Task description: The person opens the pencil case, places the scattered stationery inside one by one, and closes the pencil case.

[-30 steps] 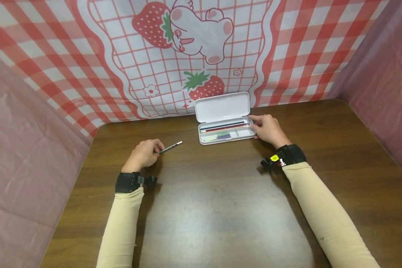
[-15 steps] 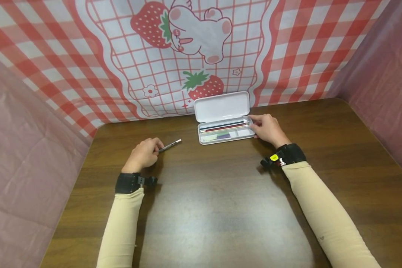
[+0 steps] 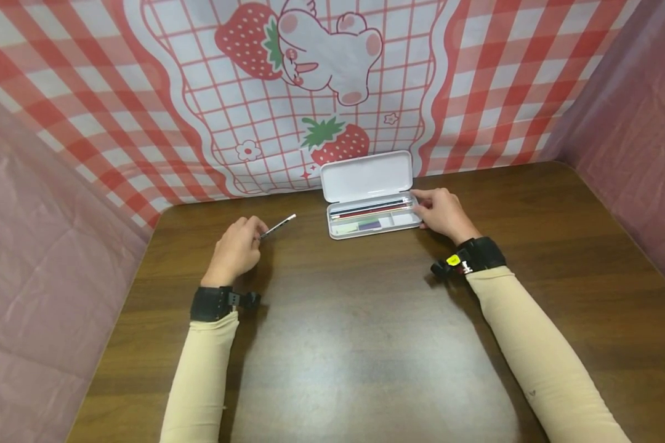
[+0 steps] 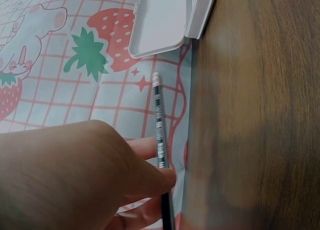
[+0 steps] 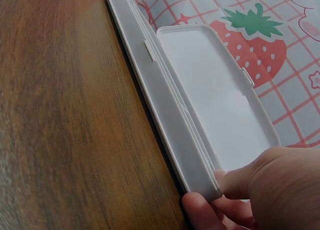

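Between thumb and fingers, my left hand (image 3: 237,249) pinches a black-and-white patterned pencil (image 4: 159,117) with a white end. Its white end points up and toward the pencil case (image 3: 374,232), which stands open at the back of the table with its white lid (image 3: 367,175) raised. My right hand (image 3: 444,212) grips the case's right end, thumb on the rim and fingers low at the side, as the right wrist view shows. Several pencils (image 3: 371,209), dark and red, lie in the long compartment. A green and purple piece (image 3: 368,224) lies in the front part.
The brown wooden table (image 3: 332,344) extends in front of the case. Right behind it hangs a red-and-white checked cloth (image 3: 493,80) with strawberries. Pink curtains (image 3: 39,246) close off both sides.
My left hand has shifted slightly away from me, and the pencil's white end has swung up and toward the back. The right hand and the case have stayed put.
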Tool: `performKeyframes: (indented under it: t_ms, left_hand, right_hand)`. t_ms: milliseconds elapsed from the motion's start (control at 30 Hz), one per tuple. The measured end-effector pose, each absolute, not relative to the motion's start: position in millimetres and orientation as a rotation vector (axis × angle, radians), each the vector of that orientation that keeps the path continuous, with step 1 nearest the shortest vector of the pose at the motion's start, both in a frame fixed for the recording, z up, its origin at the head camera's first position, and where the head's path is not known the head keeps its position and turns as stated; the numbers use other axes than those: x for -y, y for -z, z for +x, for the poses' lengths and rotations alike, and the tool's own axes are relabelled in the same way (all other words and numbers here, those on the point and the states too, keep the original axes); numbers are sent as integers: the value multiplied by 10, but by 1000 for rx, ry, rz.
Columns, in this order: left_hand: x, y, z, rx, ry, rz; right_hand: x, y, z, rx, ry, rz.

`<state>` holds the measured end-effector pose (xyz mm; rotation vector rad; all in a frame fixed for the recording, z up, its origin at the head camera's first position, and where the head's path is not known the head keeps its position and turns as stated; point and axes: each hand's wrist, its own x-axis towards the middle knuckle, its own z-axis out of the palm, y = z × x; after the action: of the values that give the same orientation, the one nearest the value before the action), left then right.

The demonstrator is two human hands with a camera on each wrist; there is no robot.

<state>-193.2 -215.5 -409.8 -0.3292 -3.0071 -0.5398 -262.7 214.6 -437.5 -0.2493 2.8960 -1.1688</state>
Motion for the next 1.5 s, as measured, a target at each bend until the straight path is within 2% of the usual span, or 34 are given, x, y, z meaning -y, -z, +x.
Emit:
performKeyframes:
  t_ms: [833,1500]
  left_hand:
    - [2046,4083,-1984,2520,474,-213]
    - [1987,4131,-2001,2587,478,-259]
  right_hand:
    - [-2152,4366,-2615,-2900,1166,-245]
    - [-2152,4372,-2625,-2891,1155,-232]
